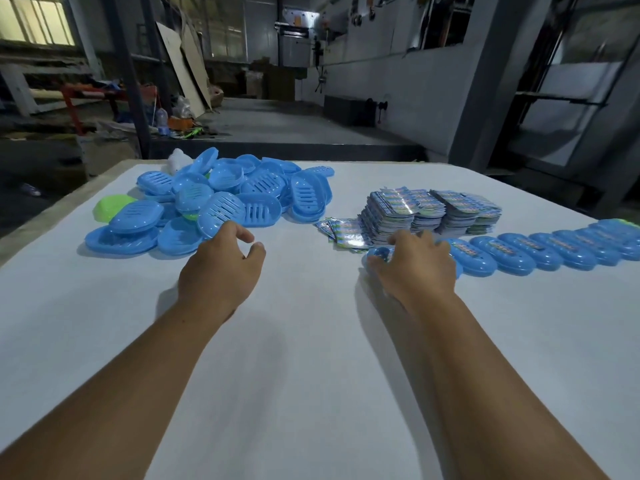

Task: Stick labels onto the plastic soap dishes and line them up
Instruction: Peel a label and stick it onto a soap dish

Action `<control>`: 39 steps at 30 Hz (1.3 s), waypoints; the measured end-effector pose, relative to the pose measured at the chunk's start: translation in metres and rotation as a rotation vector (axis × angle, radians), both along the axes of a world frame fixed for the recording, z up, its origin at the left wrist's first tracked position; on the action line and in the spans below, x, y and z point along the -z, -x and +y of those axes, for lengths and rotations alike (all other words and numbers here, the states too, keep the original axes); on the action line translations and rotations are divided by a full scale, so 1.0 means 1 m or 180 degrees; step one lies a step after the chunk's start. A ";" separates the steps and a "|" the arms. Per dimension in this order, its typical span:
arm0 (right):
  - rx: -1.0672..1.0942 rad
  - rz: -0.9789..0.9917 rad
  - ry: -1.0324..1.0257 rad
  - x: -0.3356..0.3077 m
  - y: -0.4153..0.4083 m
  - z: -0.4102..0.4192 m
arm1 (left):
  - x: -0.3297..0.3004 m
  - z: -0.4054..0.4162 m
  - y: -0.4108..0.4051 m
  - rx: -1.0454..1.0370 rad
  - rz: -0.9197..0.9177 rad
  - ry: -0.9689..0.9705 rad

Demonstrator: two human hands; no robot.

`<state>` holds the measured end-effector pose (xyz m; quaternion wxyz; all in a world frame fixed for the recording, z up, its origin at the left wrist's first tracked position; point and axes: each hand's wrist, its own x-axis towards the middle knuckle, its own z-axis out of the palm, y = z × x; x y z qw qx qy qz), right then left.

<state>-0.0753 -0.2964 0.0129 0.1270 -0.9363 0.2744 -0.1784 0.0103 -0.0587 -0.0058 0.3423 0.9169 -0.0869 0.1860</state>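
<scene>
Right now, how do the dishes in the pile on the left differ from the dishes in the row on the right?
The pile lies jumbled, dishes overlapping at many angles; the row runs in one orderly line toward the right edge. Pile dishes show no labels, and many show slotted insides; row dishes each carry a coloured label on top. The pile includes a green dish; the row looks nearly all blue. Both hold oval plastic dishes on the white table.

A white table (311, 341) carries everything; at its far left lies a loose heap of blue soap dishes (221, 202), with a green dish (109, 206) at the heap's left edge; right of centre stand stacks of labels (429, 211), a few loose labels (341, 230) beside them; a row of labelled blue dishes (540, 251) runs to the right edge.
</scene>
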 end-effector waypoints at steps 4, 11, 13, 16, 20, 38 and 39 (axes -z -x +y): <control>0.0164 -0.0107 -0.0028 -0.001 0.000 -0.014 | -0.001 0.000 0.000 0.0024 0.0016 -0.0016; 0.0183 -0.0374 0.0095 0.001 -0.009 -0.015 | -0.001 0.001 0.000 -0.0016 0.0068 -0.0117; 0.0036 -0.0610 0.0193 0.003 -0.015 -0.003 | -0.001 0.002 -0.001 -0.0067 0.0094 -0.0141; -0.0549 -0.0654 0.0317 0.009 -0.024 0.029 | 0.000 0.003 -0.003 -0.0131 0.0097 -0.0258; -0.1397 -0.0795 0.0464 0.012 -0.038 0.069 | -0.001 0.010 -0.009 -0.0303 -0.0198 -0.0455; -0.2158 -0.0880 -0.0240 0.019 -0.075 0.101 | 0.003 0.034 -0.053 -0.0569 -0.0275 0.0459; -0.2166 -0.0875 -0.0267 0.019 -0.076 0.101 | 0.003 0.034 -0.054 -0.0530 -0.0265 0.0598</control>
